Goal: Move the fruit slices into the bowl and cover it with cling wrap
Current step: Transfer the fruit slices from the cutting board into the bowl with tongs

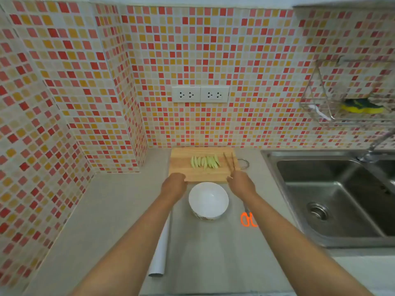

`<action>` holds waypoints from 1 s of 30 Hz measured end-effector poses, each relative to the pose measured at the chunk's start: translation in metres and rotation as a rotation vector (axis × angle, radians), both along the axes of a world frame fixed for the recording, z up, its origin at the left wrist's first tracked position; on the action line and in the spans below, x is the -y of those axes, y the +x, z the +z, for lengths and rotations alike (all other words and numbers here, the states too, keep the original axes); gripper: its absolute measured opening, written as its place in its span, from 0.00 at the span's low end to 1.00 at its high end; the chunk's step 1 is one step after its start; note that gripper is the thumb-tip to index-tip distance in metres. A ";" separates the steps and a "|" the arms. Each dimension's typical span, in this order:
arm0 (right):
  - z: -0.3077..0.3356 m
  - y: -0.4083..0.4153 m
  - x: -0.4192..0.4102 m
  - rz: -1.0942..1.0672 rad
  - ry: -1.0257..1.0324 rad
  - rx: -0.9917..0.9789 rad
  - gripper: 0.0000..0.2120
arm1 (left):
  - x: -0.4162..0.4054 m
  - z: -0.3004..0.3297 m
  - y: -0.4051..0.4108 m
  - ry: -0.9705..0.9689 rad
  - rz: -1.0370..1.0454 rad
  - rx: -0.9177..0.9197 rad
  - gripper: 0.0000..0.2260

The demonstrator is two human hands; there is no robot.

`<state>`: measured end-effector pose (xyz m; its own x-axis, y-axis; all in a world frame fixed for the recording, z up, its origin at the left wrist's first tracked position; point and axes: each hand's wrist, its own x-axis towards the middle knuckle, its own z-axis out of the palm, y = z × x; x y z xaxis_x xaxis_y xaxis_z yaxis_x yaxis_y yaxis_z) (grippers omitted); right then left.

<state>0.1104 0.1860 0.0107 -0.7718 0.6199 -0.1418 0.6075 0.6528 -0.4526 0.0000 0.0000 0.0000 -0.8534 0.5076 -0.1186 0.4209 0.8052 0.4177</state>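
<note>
Several pale green fruit slices (205,162) lie in a row on a wooden cutting board (181,165) at the back of the counter. A white bowl (208,199) stands upright just in front of the board, with nothing in it. My right hand (241,184) holds a pair of brown chopsticks (229,164) whose tips point over the board, right of the slices. My left hand (174,185) rests at the board's front left edge; its fingers are hidden from view. A roll of cling wrap (160,248) lies on the counter under my left forearm.
Orange-handled scissors (249,218) lie right of the bowl. A steel double sink (333,199) with a faucet (372,150) fills the right side. A wire rack (350,99) with a sponge hangs on the tiled wall. Two sockets (200,94) sit above the board.
</note>
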 end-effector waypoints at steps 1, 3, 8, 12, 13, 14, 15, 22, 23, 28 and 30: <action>-0.007 0.004 0.003 -0.020 -0.004 0.036 0.14 | 0.003 -0.007 0.003 -0.018 0.017 0.035 0.15; -0.025 0.013 0.009 -0.051 -0.025 0.065 0.13 | 0.011 -0.023 0.010 0.016 0.061 0.114 0.14; -0.060 0.014 0.017 -0.111 -0.153 0.054 0.16 | 0.019 -0.056 0.015 0.206 0.100 0.337 0.13; -0.078 0.008 0.013 -0.151 -0.213 0.018 0.13 | 0.013 -0.062 0.016 0.332 0.125 0.400 0.12; -0.079 0.007 0.011 -0.160 -0.225 0.006 0.14 | 0.010 -0.061 0.016 0.347 0.128 0.399 0.12; -0.079 0.006 0.010 -0.160 -0.224 -0.008 0.15 | 0.008 -0.060 0.016 0.357 0.131 0.391 0.12; -0.077 0.006 0.009 -0.160 -0.227 -0.020 0.16 | 0.005 -0.061 0.015 0.367 0.140 0.384 0.11; -0.070 -0.004 -0.008 -0.175 -0.271 -0.088 0.20 | -0.015 -0.062 0.003 0.394 0.172 0.396 0.11; -0.070 -0.006 -0.010 -0.171 -0.283 -0.084 0.20 | -0.017 -0.064 0.001 0.393 0.171 0.396 0.10; -0.071 -0.015 -0.018 -0.162 -0.303 -0.066 0.19 | -0.025 -0.062 -0.008 0.398 0.186 0.393 0.11; -0.073 -0.017 -0.021 -0.162 -0.325 -0.072 0.18 | -0.026 -0.065 -0.010 0.409 0.190 0.394 0.11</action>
